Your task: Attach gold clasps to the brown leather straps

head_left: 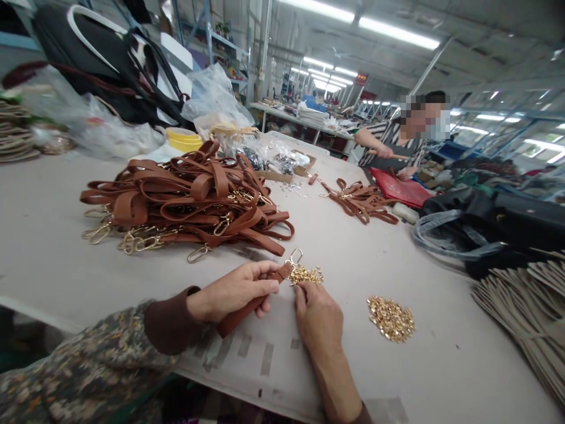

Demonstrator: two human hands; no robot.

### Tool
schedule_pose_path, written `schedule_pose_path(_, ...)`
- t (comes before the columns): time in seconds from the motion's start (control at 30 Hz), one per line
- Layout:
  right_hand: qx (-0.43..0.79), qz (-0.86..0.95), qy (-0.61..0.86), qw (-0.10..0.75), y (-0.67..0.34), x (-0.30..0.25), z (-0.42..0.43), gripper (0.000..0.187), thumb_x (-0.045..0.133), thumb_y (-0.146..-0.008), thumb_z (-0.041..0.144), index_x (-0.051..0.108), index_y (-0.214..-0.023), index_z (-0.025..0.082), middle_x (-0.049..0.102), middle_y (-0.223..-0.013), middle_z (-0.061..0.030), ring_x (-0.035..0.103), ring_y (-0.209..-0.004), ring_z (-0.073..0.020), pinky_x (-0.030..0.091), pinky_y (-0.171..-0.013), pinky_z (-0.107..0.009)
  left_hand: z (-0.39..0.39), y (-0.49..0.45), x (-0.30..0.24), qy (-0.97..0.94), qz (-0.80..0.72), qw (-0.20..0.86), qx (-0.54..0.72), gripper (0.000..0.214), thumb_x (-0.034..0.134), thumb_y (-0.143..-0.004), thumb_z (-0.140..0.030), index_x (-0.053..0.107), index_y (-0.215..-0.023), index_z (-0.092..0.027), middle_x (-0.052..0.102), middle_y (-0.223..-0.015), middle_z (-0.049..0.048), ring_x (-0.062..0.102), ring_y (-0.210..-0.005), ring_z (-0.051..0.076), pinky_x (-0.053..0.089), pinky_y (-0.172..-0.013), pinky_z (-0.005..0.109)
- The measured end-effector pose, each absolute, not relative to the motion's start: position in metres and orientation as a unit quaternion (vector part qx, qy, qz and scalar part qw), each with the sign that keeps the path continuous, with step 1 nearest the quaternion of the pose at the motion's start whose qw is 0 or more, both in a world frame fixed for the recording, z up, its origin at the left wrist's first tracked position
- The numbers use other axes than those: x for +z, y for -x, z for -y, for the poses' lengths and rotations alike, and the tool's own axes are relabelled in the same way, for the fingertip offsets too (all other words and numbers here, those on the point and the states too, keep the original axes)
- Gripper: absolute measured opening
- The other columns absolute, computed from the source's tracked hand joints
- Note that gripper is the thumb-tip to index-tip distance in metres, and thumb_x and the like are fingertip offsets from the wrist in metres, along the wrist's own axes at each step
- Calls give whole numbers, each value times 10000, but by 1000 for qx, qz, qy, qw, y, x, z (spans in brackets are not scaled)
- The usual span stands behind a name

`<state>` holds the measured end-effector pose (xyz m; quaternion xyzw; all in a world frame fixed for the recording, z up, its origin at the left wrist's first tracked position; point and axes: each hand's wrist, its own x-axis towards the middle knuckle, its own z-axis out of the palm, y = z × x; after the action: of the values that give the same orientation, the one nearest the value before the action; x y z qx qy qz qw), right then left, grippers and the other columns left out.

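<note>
The left hand (236,290) has its grip closed on the end of a flat brown leather strap (247,306), thumb on top and fingers beneath, just behind the gold snap hook (295,257) at its tip. The strap runs back under the palm and lies on the pale worktop (66,259). The right hand (318,318) rests fingertips-down on a small cluster of gold metal fittings (306,274); it looks pinched on one, though the piece itself is too small to make out.

The strap looks soft and limp, so holding it close to the hardware end keeps that end steady. The fittings are likely light, hard and slippery, best taken with fingertips.

A second pile of gold fittings (391,318) sits to the right, and a heap of brown straps with gold hooks (189,200) lies beyond.
</note>
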<state>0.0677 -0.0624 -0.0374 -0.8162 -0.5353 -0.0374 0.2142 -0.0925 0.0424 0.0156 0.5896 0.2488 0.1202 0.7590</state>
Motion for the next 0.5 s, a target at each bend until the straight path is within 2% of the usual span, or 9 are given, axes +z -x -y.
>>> schedule_pose_path(0.1,-1,536,793,289,-71,-36,70,150,531,-908,218,664,-843,196,695,-829,-50,635,-742,-188,394,-676,-281,-38,82,18,-591,-238,757,142,317,624,-796,-332,580,-1043,-138,590,-890,12,532,-546,57,390,-448,164)
schedule_pose_path(0.17,40,490,787,373,-74,-35,82,157,549,-880,268,644,-782,190,681,-750,-30,608,-664,-164,407,-655,-272,-33,74,21,-603,-218,755,140,295,604,-800,-334,578,-1018,-138,614,-999,50,580,-603,74,361,-433,155)
schedule_pose_path(0.27,156,367,766,504,-76,-33,106,214,600,-822,369,616,-718,182,654,-641,-8,578,-576,-145,432,-592,-258,-20,59,21,-618,-197,751,122,312,583,-800,-342,572,-1044,-148,617,-1046,62,598,-647,95,324,-412,154)
schedule_pose_path(0.37,239,268,713,602,-80,-33,129,252,667,-766,417,594,-725,179,629,-595,12,561,-544,-132,441,-545,-242,-7,40,11,-643,-197,734,97,300,561,-812,-338,577,-1050,-157,621,-950,41,535,-588,85,294,-404,161)
schedule_pose_path(0.5,201,194,674,684,-91,-35,153,292,675,-801,445,592,-740,172,577,-583,47,489,-492,-81,410,-503,-204,8,14,-6,-673,-182,715,54,275,494,-866,-347,577,-1059,-169,558,-724,-20,376,-467,69,252,-395,171)
